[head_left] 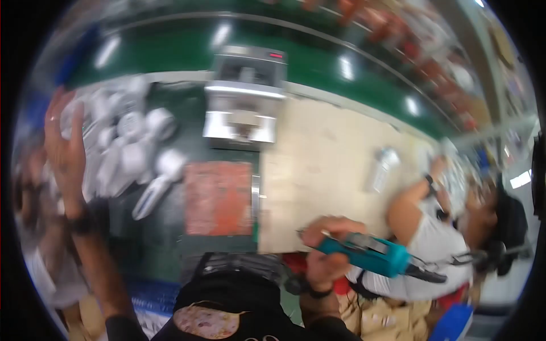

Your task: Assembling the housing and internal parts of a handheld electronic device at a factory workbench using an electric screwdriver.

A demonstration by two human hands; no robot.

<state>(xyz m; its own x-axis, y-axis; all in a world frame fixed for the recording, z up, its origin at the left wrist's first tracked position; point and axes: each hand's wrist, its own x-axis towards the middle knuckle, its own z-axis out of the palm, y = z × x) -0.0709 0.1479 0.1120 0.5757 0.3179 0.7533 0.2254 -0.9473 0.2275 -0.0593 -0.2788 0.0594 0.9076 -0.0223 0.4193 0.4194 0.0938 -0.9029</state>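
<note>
While the right hand (325, 250) grips a teal tool (368, 253), the left hand (63, 149) reaches open-fingered toward white parts (132, 149).

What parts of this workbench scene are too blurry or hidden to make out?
- Head view: the pile of white plastic parts is smeared by motion blur; single shapes are unclear.
- The left hand is blurred; whether it grips anything is unclear.
- The teal handheld power tool in the right hand: its tip is blurred.
</note>
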